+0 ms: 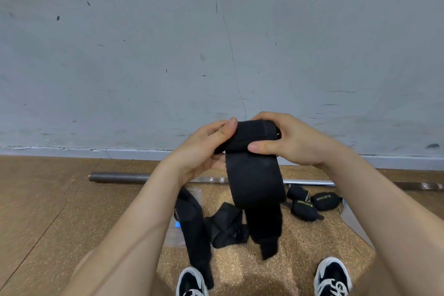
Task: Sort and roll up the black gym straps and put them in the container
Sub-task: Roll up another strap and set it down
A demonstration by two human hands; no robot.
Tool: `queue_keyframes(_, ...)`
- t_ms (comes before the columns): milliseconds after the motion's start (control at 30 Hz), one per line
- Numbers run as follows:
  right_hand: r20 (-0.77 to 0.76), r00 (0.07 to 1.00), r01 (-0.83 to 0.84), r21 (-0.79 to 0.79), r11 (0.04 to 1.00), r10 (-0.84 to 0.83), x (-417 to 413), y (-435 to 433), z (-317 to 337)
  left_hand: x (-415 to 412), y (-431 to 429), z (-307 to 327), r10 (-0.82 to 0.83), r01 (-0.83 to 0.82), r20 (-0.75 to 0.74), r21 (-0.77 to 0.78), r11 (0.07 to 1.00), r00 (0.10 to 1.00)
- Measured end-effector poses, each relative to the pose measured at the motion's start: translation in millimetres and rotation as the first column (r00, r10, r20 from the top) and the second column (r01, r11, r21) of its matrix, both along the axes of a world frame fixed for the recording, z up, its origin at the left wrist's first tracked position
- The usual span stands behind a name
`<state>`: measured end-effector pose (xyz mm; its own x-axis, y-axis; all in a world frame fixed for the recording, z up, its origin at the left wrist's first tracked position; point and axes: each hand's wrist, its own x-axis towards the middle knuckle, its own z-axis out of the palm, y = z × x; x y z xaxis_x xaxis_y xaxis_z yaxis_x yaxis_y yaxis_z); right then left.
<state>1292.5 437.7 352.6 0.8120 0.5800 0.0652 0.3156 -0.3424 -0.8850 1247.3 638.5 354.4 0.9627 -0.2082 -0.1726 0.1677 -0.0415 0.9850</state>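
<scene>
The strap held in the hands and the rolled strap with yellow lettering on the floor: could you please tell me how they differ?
The held strap is only partly rolled, its tail hanging down; the lettered strap is a compact bundle. The held strap is in the grip of the left hand and right hand; the lettered strap lies on the floor, untouched. Both are black.

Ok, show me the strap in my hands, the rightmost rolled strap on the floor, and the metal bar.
held strap (254,175): head view, flat length hanging below the roll.
rightmost rolled strap (324,201): head view, its lettered side.
metal bar (115,177): head view, dark left end.
</scene>
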Motion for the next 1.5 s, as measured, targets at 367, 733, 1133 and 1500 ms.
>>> queue_keyframes(367, -0.209, 0.977, -0.017, 0.102, 0.995, 0.038, -9.2, 5.5, 13.1, 0.7, -0.9, -1.0, 0.123, -0.116, 0.238, -0.042, 0.992, 0.963)
queue_keyframes(733, -0.081, 0.997, 0.031, 0.178, 0.984, -0.017, -6.8, 7.9, 3.3, 0.2, -1.6, 5.5, 0.108, -0.113, 0.088, 0.046, 0.993, 0.99)
queue_keyframes(1133, -0.175, 0.984, 0.003, 0.191, 0.982, 0.032, -4.6, 1.2, 14.2, -2.5, -2.7, 8.0, 0.197, -0.21, 0.194, 0.046, 0.977, 0.961)
queue_keyframes(1500, 0.335, 0.942, 0.146, -0.418, 0.897, 0.003, -6.8, 10.5, 5.9, -7.9, -23.6, 5.0, 0.067, -0.282, 0.419, 0.474, 0.834, 0.905)
